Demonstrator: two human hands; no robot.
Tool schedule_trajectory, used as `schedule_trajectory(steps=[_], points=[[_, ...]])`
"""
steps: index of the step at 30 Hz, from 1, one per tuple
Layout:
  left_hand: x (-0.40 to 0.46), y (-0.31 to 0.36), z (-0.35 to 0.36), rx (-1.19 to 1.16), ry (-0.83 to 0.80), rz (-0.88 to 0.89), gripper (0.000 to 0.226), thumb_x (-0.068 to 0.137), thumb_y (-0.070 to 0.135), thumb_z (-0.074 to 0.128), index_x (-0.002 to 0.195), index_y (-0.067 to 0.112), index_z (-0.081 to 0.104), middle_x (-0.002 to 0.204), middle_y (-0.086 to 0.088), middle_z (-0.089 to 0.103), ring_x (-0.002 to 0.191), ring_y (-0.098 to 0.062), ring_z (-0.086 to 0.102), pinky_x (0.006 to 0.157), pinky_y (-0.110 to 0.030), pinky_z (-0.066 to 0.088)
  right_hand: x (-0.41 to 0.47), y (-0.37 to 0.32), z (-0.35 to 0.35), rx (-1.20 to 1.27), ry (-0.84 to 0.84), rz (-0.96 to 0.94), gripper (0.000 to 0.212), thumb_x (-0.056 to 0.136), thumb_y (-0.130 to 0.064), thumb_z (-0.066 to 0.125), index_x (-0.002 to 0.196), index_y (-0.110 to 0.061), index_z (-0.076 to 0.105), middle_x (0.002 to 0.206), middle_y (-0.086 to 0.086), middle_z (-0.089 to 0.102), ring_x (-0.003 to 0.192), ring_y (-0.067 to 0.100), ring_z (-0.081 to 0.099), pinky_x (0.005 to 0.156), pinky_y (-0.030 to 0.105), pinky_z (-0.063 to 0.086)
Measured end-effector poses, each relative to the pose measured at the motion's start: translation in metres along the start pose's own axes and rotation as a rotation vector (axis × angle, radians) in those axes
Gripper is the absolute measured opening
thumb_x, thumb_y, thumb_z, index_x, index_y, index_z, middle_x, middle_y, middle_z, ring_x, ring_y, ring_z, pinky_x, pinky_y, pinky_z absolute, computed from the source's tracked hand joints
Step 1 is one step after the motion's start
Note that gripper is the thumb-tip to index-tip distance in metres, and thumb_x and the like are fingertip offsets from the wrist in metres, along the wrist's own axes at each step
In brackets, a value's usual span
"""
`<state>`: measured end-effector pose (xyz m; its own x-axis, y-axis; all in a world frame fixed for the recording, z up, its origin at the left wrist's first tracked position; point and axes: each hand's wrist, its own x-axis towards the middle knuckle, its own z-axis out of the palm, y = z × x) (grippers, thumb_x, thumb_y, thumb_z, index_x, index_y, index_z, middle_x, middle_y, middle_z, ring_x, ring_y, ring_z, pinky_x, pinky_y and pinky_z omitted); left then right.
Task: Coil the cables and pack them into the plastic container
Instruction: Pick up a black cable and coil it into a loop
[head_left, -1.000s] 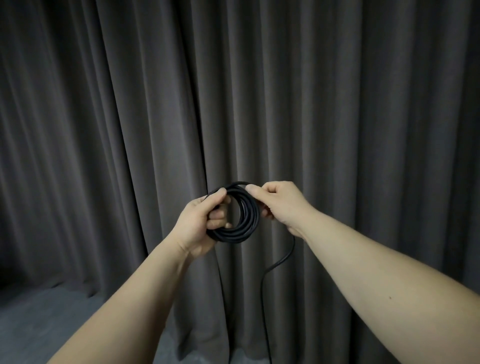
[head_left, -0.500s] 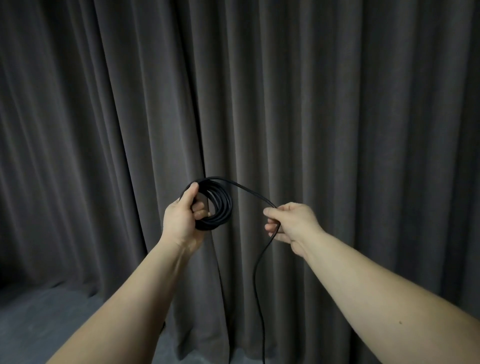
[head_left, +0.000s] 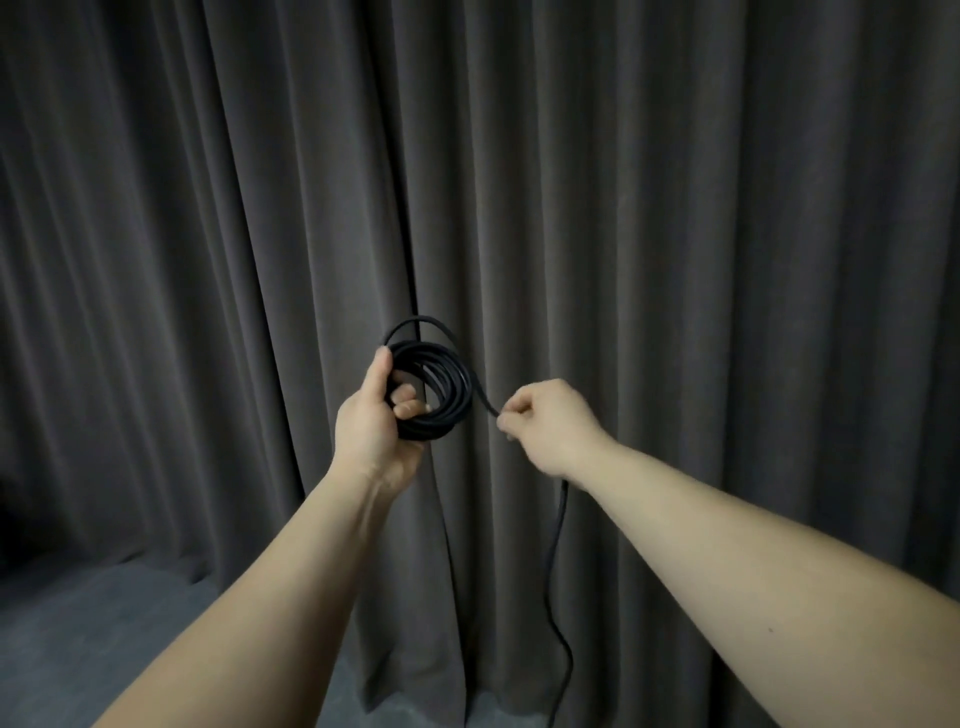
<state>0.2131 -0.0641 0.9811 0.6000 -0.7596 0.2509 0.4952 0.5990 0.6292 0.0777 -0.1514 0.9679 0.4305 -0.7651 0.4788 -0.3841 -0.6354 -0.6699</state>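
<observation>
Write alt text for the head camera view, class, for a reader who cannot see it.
A person's left hand grips a round coil of thin black cable held up in front of a dark grey pleated curtain. The right hand pinches the loose strand leading off the coil, and the rest of the cable hangs down toward the grey floor.

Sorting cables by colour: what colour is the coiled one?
Black; the round coiled cable shows in the head view.

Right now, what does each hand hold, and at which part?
The left hand grips the black cable coil by its left side; the right hand pinches the loose strand beside it.
</observation>
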Motion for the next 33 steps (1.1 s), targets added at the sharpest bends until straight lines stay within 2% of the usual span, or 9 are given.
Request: schedule_trajectory(steps=[2,4,7,11,17,21,26,31,33], points=[[0.0,0.005,0.003,0.006,0.01,0.016,0.026,0.096,0.028,0.057,0.074,0.017,0.051,0.057,0.007,0.039,0.038,-0.003,0.032,0.041,-0.013,0.036,-0.004,0.001,0.004,-0.231,-0.074,-0.123,0.011,0.093,-0.024,0.057,0.087,-0.019,0.065,0.085,0.0,0.066,0.082,0.021,0.06,0.07,0.027,0.045],[0.0,0.01,0.002,0.024,0.01,0.02,0.026,0.096,0.027,0.058,0.073,0.016,0.051,0.058,0.007,0.04,0.037,-0.003,0.032,0.041,-0.014,0.037,-0.006,0.006,0.007,-0.28,-0.05,-0.156,0.011,0.096,-0.025,0.051,0.088,-0.021,0.057,0.083,0.002,0.062,0.076,0.023,0.056,0.064,0.03,0.046],[0.002,0.015,-0.003,0.107,-0.021,0.019,0.025,0.096,0.027,0.057,0.073,0.018,0.053,0.059,0.008,0.04,0.037,-0.004,0.03,0.044,-0.014,0.035,0.0,0.014,0.006,-0.141,0.107,-0.027,0.012,0.095,-0.024,0.05,0.084,-0.022,0.053,0.08,0.001,0.061,0.075,0.023,0.055,0.061,0.028,0.04],[0.002,0.012,-0.011,0.205,-0.067,-0.029,0.024,0.096,0.027,0.056,0.074,0.019,0.053,0.059,0.009,0.04,0.037,-0.002,0.027,0.043,-0.014,0.029,0.01,0.015,-0.001,-0.059,0.281,0.074,0.014,0.093,-0.025,0.053,0.08,-0.02,0.054,0.081,0.003,0.063,0.081,0.024,0.058,0.068,0.031,0.049],[0.002,0.01,-0.008,0.111,-0.08,-0.07,0.023,0.094,0.026,0.057,0.073,0.019,0.052,0.053,0.009,0.036,0.035,-0.003,0.026,0.05,-0.016,0.026,0.0,0.018,0.007,-0.374,0.003,-0.014,0.013,0.093,-0.028,0.052,0.08,-0.027,0.053,0.085,0.001,0.061,0.083,0.026,0.059,0.063,0.026,0.041],[0.005,0.009,-0.006,0.061,0.042,0.004,0.022,0.094,0.024,0.059,0.074,0.018,0.051,0.052,0.009,0.04,0.036,-0.003,0.028,0.048,-0.016,0.03,-0.003,0.022,0.008,-0.233,-0.108,-0.059,0.003,0.092,-0.026,0.057,0.09,-0.025,0.056,0.082,-0.006,0.058,0.081,0.019,0.056,0.067,0.024,0.039],[0.006,0.011,-0.002,-0.001,0.155,0.112,0.027,0.096,0.02,0.057,0.071,0.017,0.049,0.048,0.009,0.039,0.037,-0.004,0.03,0.042,-0.013,0.03,0.001,0.031,0.008,0.107,0.087,0.142,0.022,0.079,-0.024,0.074,0.068,-0.019,0.055,0.064,0.0,0.061,0.07,0.026,0.065,0.063,0.028,0.047],[0.009,0.004,-0.009,0.212,0.172,0.165,0.026,0.095,0.026,0.059,0.073,0.019,0.048,0.049,0.011,0.041,0.04,-0.005,0.033,0.046,-0.017,0.029,0.003,0.02,0.004,-0.108,0.175,0.083,0.027,0.086,-0.035,0.067,0.068,-0.015,0.066,0.062,-0.006,0.062,0.068,0.015,0.059,0.06,0.025,0.04],[0.008,0.0,-0.01,0.249,0.153,0.155,0.027,0.096,0.027,0.058,0.073,0.018,0.047,0.048,0.011,0.042,0.041,-0.005,0.033,0.048,-0.017,0.029,0.006,0.012,0.006,0.03,0.1,0.071,0.029,0.09,-0.031,0.064,0.068,-0.012,0.068,0.063,-0.002,0.066,0.064,0.014,0.063,0.06,0.024,0.042]])
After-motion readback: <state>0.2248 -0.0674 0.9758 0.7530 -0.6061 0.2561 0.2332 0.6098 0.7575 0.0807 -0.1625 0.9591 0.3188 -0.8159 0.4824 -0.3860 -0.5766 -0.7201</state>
